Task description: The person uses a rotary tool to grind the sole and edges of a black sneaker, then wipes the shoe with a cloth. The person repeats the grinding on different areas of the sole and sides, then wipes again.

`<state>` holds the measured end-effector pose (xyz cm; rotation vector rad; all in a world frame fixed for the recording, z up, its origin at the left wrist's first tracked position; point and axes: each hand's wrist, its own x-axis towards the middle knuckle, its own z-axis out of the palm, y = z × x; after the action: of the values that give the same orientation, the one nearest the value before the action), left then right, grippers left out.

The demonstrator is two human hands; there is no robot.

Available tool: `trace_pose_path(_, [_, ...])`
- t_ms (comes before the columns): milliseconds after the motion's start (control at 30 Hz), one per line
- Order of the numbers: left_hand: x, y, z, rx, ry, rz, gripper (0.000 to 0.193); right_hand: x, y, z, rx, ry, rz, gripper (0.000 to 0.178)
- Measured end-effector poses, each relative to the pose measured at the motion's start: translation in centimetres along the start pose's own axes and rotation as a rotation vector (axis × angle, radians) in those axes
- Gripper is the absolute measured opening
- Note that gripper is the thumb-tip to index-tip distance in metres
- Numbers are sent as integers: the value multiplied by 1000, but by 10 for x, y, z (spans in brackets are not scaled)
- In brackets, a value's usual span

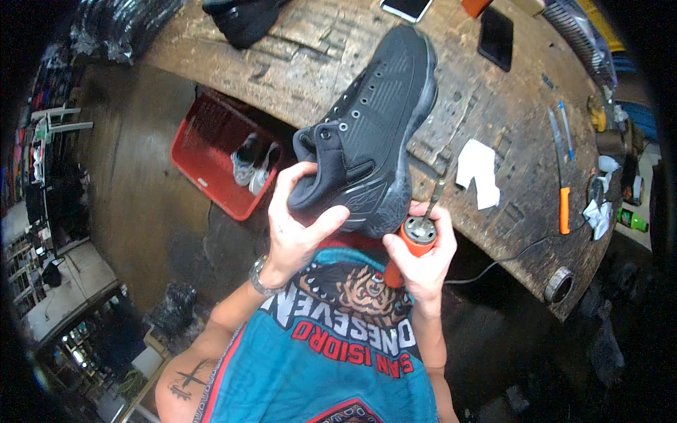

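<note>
A black high-top sneaker (381, 113) lies on its side, its toe away from me over the workbench and its heel toward my body. My left hand (293, 229) grips it at the collar and heel, the thumb pressed on the heel side. In my right hand (427, 261) is an orange rotary tool (421, 228) with a grey vented end, the fingers wrapped round its body. A thin metal shaft rises from that end, beside the sole's heel; I cannot tell whether they touch. The sneaker has no lace in its eyelets.
The worn wooden workbench (479, 233) holds white cloth or paper (477, 173), an orange-handled knife (564, 211), a blue pen (566, 127), a metal ring (558, 285) and a dark phone (496, 39). Another black shoe (243, 21) lies at the far left. Left of me, a red crate (187, 158) contains shoes.
</note>
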<state>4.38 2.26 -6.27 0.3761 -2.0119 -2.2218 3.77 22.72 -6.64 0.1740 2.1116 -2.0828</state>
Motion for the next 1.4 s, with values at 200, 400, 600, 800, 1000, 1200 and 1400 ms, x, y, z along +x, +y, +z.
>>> trace_pose_path(200, [-13, -22, -12, 78, -80, -155, 35, -4, 18, -8, -58, -22, 60, 44])
trace_pose_path(400, [-3, -10, -16, 548, -125, 142, 46, -6, 22, -9, -66, -25, 67, 44])
trace_pose_path(600, [8, -4, -12, 552, -155, 138, 48, -6, 22, -9, -89, -40, 37, 45])
trace_pose_path(800, [9, -3, -5, 534, -114, 156, 53, -5, 22, -12, -102, -52, 48, 47])
trace_pose_path(1000, [10, -5, -6, 572, -117, 164, 53, -6, 20, -13, -102, -59, 90, 48])
trace_pose_path(1200, [12, -7, -7, 574, -122, 175, 49, -5, 19, -11, -122, -65, 64, 48])
trace_pose_path(1400, [12, -5, -7, 543, -113, 124, 35, -5, 19, -8, -150, -60, 32, 47])
